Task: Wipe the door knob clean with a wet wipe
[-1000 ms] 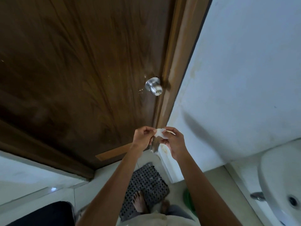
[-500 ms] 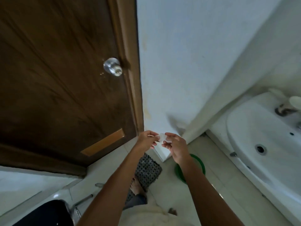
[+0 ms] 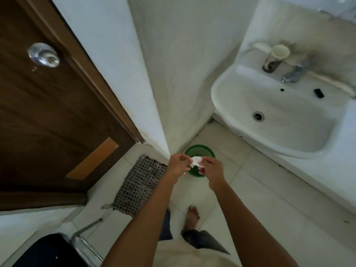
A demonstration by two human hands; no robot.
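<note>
A small white wet wipe (image 3: pixel 196 160) is pinched between my left hand (image 3: pixel 176 165) and my right hand (image 3: pixel 212 169), held over the floor in the middle of the view. Both hands grip its edges with the fingertips. The round silver door knob (image 3: pixel 44 55) sits on the dark brown wooden door (image 3: pixel 48 116) at the upper left, far from both hands. Small pale spots show on the door just below the knob.
A green basket (image 3: pixel 200 152) stands on the tiled floor right behind my hands. A perforated mat (image 3: pixel 138 182) lies by the door. A white sink (image 3: pixel 279 110) with a tap (image 3: pixel 292 74) and a paper cup (image 3: pixel 275 57) is at the right. A dark seat (image 3: pixel 50 251) sits lower left.
The view has swung right: the door and knob slid to the left, the sink and green basket came into view. Both hands keep hold of the wipe.
</note>
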